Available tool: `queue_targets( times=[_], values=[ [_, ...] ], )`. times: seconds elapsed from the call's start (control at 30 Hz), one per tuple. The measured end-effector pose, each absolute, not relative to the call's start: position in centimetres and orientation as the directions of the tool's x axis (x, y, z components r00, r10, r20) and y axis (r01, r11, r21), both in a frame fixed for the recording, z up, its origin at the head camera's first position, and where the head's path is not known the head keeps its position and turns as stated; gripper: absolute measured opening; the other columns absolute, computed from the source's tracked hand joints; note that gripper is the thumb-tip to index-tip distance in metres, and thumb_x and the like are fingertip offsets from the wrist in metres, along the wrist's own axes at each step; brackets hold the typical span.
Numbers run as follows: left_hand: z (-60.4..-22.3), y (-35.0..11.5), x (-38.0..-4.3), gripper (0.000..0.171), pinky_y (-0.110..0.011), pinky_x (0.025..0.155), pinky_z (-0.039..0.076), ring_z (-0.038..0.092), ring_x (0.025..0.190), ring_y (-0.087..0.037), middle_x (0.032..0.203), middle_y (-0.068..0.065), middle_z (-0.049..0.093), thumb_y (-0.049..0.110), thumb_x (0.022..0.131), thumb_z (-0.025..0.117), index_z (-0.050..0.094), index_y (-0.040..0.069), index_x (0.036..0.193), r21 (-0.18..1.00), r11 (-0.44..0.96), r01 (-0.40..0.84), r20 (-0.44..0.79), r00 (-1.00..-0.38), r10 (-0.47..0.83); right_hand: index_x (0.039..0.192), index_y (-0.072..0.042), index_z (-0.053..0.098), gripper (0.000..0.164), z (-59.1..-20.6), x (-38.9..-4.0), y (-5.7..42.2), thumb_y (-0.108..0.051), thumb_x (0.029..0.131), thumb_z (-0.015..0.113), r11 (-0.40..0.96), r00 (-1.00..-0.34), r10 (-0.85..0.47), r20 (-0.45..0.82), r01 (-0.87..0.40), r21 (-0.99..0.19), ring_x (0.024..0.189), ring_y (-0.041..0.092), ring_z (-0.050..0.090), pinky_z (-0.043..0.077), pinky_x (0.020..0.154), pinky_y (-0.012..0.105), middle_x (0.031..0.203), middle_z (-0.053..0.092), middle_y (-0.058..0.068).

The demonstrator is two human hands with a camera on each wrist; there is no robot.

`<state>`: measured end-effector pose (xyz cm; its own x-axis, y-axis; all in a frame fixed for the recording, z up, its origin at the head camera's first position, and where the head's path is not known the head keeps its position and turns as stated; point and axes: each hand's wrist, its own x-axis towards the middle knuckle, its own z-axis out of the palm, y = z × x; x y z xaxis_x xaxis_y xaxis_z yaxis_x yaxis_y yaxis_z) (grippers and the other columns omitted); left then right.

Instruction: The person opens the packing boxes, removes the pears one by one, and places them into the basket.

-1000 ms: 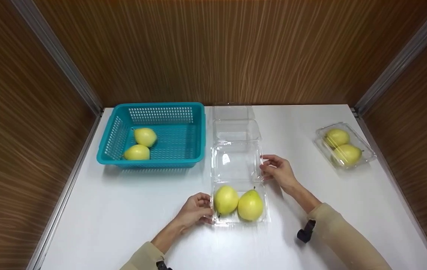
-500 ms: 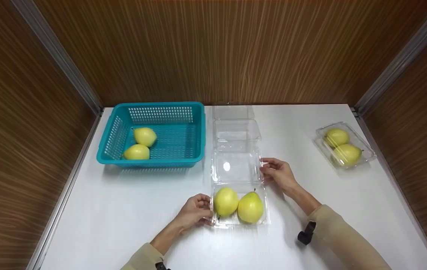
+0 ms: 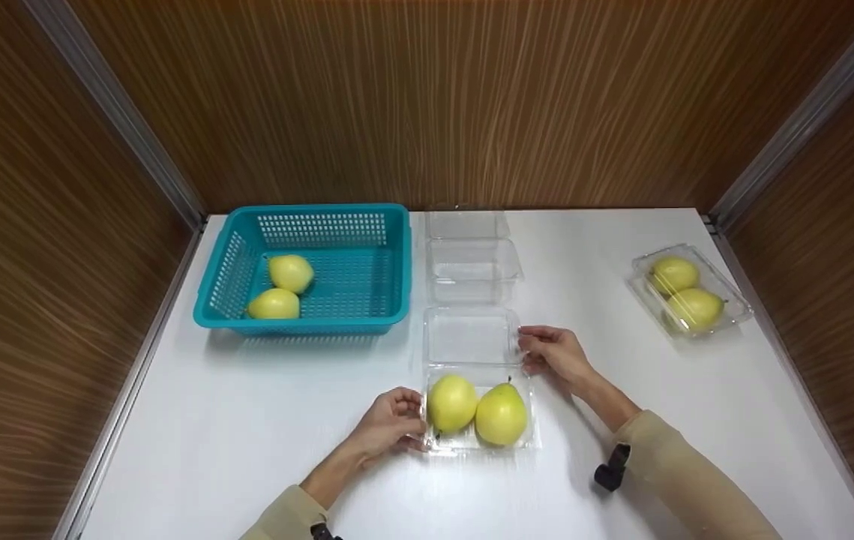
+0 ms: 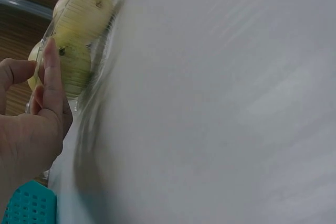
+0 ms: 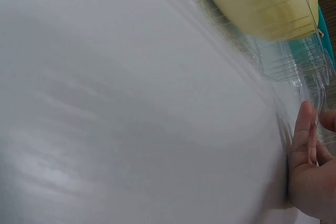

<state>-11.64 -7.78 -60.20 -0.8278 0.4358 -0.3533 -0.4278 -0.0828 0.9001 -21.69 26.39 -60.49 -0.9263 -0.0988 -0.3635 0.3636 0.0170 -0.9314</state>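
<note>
An opened clear plastic clamshell box stands in the middle of the white table, its lid on the far side of the hinge. Two yellow pears, one on the left and one on the right, sit side by side in its base. My left hand pinches the base's left rim between thumb and fingers, as the left wrist view also shows. At the lid's right edge, my right hand pinches the thin plastic, with the thumb on one face and fingers on the other.
A teal basket holding two pears stands at the back left. Another clear clamshell box, closed over two pears, lies at the right. Behind the lid is an opened clear box. Wood-grain panels wall the table at the back and sides.
My right hand has moved slightly toward me, bringing the lid's far edge nearer and away from the box behind. The box has slid a little toward me; my left hand stays at its rim.
</note>
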Motion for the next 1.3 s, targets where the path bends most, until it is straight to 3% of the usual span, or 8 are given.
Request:
queue_targets(
  times=[0.4,1.07,1.3],
  values=[
    [-60.1,-7.7,-11.5,0.044,-0.026,0.064,0.065,0.063,0.084,-0.014,0.1,-0.005,0.057,-0.007,0.083,0.068,0.05,-0.006,0.124,0.904,-0.081,-0.419,-0.346,-0.832,0.434,0.135,0.008,0.059,0.042,-59.5,-19.2,27.3,-0.021,0.105,0.063,0.009,-0.878,-0.152,-0.454,0.458,-0.889,0.069,0.008,0.071,0.062,0.065,0.022,0.09,0.074,-0.001],
    [-60.1,-7.7,-11.5,0.042,-0.028,0.066,0.066,0.065,0.08,-0.014,0.097,-0.004,0.058,-0.008,0.083,0.069,0.051,-0.006,0.122,0.9,-0.09,-0.427,-0.355,-0.836,0.419,0.121,-0.003,0.067,0.021,-58.7,-14.9,28.1,-0.016,0.104,0.063,-0.076,-0.813,-0.301,-0.499,0.542,-0.837,0.072,0.008,0.071,0.064,0.071,0.023,0.089,0.074,-0.003],
    [-60.1,-7.6,-11.3,0.042,-0.028,0.067,0.066,0.065,0.078,-0.014,0.099,-0.004,0.057,-0.007,0.084,0.069,0.051,-0.005,0.122,0.897,-0.111,-0.429,-0.348,-0.838,0.42,0.113,-0.008,0.069,0.013,-58.9,-14.2,27.7,-0.014,0.104,0.062,-0.128,-0.795,-0.336,-0.504,0.569,-0.812,0.07,0.007,0.068,0.063,0.067,0.022,0.087,0.071,-0.005]
  ],
)
